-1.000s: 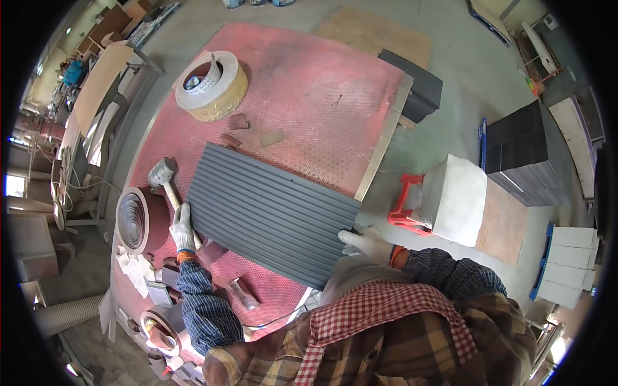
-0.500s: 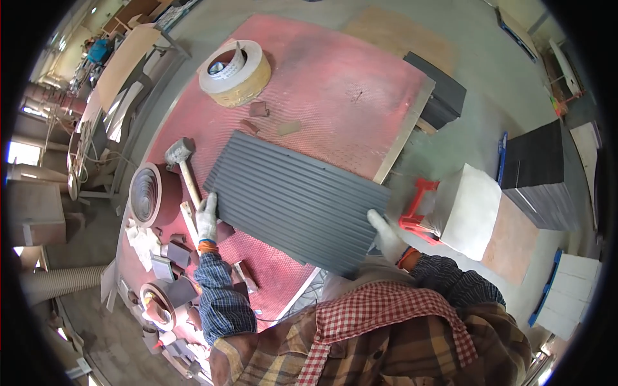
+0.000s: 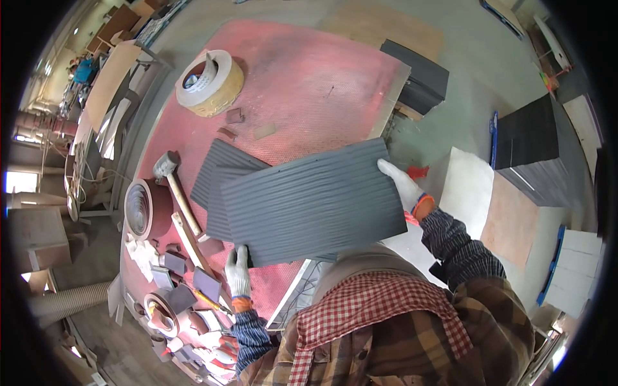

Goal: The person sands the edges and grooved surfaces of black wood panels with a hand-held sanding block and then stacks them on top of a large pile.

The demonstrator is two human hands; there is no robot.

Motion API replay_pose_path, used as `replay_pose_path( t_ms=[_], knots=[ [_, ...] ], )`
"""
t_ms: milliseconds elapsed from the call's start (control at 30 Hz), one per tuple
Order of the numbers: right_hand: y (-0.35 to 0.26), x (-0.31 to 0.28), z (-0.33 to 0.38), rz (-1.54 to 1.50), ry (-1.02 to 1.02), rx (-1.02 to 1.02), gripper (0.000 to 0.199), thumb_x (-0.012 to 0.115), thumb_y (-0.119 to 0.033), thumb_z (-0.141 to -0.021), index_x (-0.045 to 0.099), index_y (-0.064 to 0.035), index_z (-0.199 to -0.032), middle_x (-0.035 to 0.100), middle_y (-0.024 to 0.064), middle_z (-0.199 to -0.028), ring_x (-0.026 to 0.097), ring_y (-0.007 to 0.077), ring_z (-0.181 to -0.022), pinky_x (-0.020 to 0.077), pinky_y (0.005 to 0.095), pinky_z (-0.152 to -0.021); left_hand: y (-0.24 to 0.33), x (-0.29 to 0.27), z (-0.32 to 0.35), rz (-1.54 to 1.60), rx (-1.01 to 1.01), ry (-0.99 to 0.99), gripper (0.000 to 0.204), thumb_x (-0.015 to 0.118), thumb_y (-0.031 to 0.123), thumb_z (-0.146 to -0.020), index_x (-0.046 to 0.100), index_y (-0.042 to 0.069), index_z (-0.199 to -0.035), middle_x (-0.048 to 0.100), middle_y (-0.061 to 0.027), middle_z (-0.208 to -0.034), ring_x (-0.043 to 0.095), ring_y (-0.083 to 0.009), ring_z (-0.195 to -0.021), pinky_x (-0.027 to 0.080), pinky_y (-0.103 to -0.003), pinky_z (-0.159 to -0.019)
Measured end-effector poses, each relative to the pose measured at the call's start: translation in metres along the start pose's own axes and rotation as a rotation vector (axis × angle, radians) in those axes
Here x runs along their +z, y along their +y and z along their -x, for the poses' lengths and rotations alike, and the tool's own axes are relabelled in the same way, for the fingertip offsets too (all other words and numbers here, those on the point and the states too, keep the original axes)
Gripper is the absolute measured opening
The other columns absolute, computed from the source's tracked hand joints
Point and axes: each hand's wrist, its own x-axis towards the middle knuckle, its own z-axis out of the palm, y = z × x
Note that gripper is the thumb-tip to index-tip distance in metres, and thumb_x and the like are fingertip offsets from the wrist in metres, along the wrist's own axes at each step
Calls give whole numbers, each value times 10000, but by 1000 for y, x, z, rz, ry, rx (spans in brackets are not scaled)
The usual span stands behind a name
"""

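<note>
A dark grey ribbed panel (image 3: 309,199) is held tilted above the red table by both my hands. My left hand (image 3: 238,273), in a white glove, grips its lower left corner. My right hand (image 3: 400,183), gloved the same way, is closed on its right edge near the upper corner. Beneath it, another grey ribbed panel (image 3: 219,164) lies on the table, mostly covered. A mallet (image 3: 177,190) with a pale handle rests left of the panels. Between it and my left hand lies a long flat wooden strip (image 3: 188,241).
On the red table (image 3: 290,83) sit a wide tape roll (image 3: 215,90), a brown coiled abrasive roll (image 3: 151,209) and small grey blocks (image 3: 206,283). A black stack (image 3: 418,80) stands beyond the table's right edge. Farther right are a tall dark stack (image 3: 528,148) and white sheets (image 3: 467,186).
The panel has been raised and turned, its right end swinging away from me, uncovering the panel below. My right hand moved up and right; my left moved nearer me, to the lower corner.
</note>
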Motion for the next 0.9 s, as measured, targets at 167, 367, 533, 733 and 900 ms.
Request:
replay_pose_path(
  t_ms=[167,367,533,733,900],
  knots=[
    [-16,-1,-8,-52,-75,127,583,580,-410,-978,515,3,-1384,590,85,-1339,563,170,-1196,433,317,-1033,-16,-7,-4,39,-138,-106,570,624,376,-970,547,-66,-1322,628,-89,-1229,568,-164,-1087,437,-286,-965],
    [-6,-1,-24,-113,-108,129,551,568,-408,-984,552,4,-1349,611,92,-1319,592,173,-1162,441,309,-1022,-65,-18,-35,475,-225,-297,585,567,393,-1007,491,-17,-1417,546,-41,-1368,487,-154,-1236,389,-288,-1051],
    [-17,-4,-4,42,-14,91,603,599,-483,-937,616,2,-1294,644,121,-1281,580,208,-1193,395,302,-1061,-41,-10,-51,599,-285,-519,525,487,340,-1039,436,10,-1444,497,-140,-1420,470,-236,-1297,359,-381,-1134],
    [-9,-7,35,-62,0,199,691,638,-518,-885,593,15,-1321,590,158,-1357,542,248,-1257,356,344,-1108,62,-22,8,137,-543,-450,894,579,640,-890,323,61,-1521,423,-122,-1501,428,-308,-1321,352,-429,-1090],
    [18,-19,60,2,165,81,692,637,-460,-905,528,43,-1368,573,141,-1365,569,221,-1216,439,349,-1043,64,18,-2,176,-412,-445,760,569,533,-949,359,54,-1500,463,-121,-1462,458,-286,-1291,374,-409,-1077]
  ],
)
